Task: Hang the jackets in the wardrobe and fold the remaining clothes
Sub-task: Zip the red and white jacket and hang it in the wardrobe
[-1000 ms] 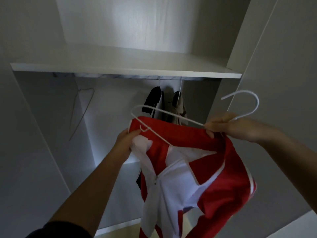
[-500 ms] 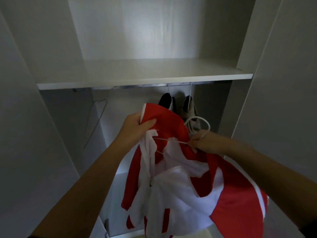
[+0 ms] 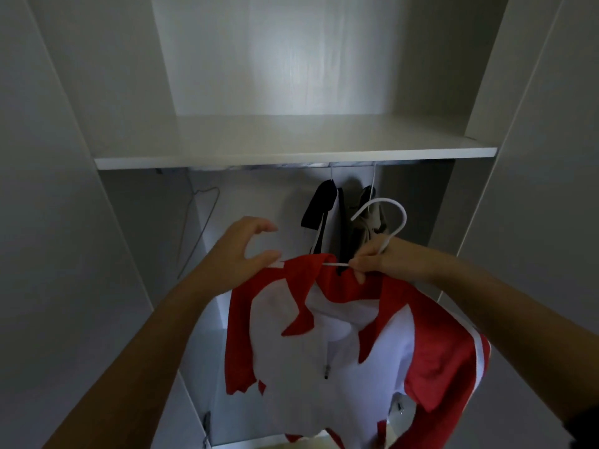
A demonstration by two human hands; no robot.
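A red and white zip jacket hangs in front of me on a white hanger. My right hand grips the hanger at the base of its hook, hook pointing up. My left hand is at the jacket's left shoulder, fingers spread and curved, thumb touching the red fabric, holding nothing. The wardrobe rail runs just under the shelf, above and behind the jacket.
Two garments, a black and white one and a beige one, hang on the rail at the right. A bare wire hanger hangs at the left. A white shelf tops the hanging space; wardrobe walls stand either side.
The jacket now hangs spread on the hanger instead of bunched. My left hand let go of the collar and opened. The right hand turned the hook upright.
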